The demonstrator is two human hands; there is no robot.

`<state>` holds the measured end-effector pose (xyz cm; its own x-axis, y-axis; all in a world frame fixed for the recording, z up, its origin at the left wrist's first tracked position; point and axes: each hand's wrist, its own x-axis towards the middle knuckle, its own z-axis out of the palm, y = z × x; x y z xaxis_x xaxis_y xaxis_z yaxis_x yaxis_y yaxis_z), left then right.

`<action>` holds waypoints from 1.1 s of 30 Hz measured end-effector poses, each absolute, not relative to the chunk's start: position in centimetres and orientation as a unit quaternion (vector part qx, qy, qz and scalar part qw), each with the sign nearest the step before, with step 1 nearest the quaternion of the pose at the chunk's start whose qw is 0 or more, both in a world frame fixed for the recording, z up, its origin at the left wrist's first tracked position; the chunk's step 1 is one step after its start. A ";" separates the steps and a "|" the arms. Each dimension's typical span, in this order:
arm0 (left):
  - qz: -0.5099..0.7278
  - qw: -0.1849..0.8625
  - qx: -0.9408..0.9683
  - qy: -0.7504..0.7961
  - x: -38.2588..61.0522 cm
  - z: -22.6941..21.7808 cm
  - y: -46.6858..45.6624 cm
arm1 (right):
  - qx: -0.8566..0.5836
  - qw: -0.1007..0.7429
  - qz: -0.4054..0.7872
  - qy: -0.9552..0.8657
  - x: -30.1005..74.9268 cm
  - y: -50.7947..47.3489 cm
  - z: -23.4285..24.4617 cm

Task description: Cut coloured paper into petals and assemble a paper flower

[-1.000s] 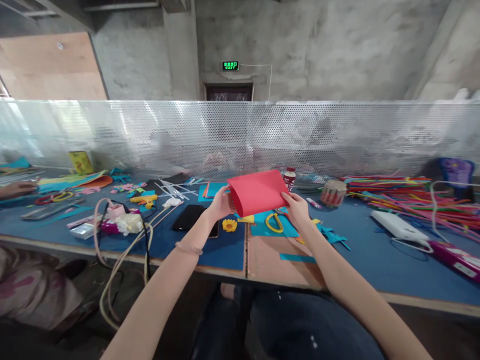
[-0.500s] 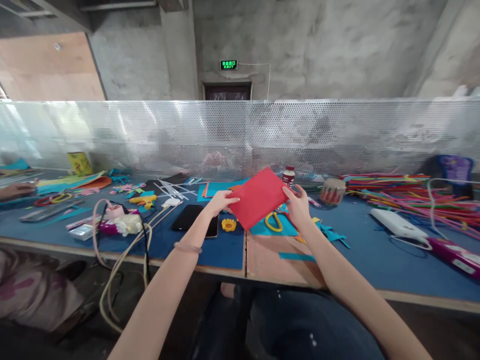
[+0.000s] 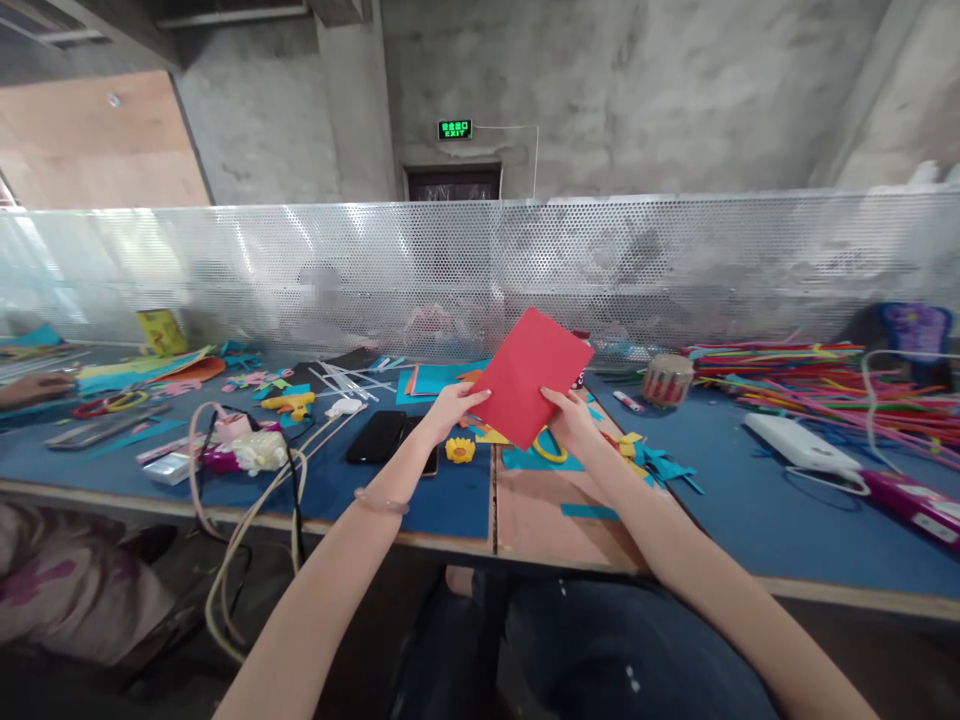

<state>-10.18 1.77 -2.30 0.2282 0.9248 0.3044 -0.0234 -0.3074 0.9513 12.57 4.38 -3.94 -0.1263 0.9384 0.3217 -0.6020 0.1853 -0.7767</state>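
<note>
A sheet of red paper is held up, tilted, above the table between both hands. My left hand pinches its left corner, thumb on top. On the lower right edge my right hand has closed, its thumb on the face of the sheet. Under the paper show yellow scissor handles and a blue sheet, partly covered. Just below my left hand lies a yellow paper flower, beside a black phone.
A yellow glue gun, looping cables and paper scraps lie to the left. Pipe cleaners, a white power strip and a striped jar are at the right. Another person's hand rests far left. A perforated metal screen stands behind.
The red paper has turned and risen slightly, facing me more squarely. My right hand has moved left and down, from its right corner to its lower edge.
</note>
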 end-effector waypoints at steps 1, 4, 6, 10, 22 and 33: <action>0.492 0.450 0.645 0.374 -10.2 -2.5 1.8 | -0.196 0.641 0.600 -0.437 12.7 4.3 -3.8; 0.449 0.408 0.684 0.406 -10.3 -3.0 2.1 | -0.231 0.639 0.582 -0.446 12.7 3.9 -3.6; 0.444 0.415 0.696 0.382 -10.2 -3.3 2.3 | -0.249 0.640 0.567 -0.455 12.5 3.7 -3.6; 0.463 0.429 0.705 0.325 -9.7 -3.7 2.7 | -0.244 0.650 0.541 -0.474 12.1 3.5 -3.8; 0.491 0.383 0.707 0.335 -9.1 -4.0 3.2 | -0.247 0.640 0.527 -0.502 11.8 3.5 -4.1; 0.501 0.352 0.711 0.345 -8.7 -3.3 2.4 | -0.251 0.672 0.475 -0.510 11.5 3.3 -4.1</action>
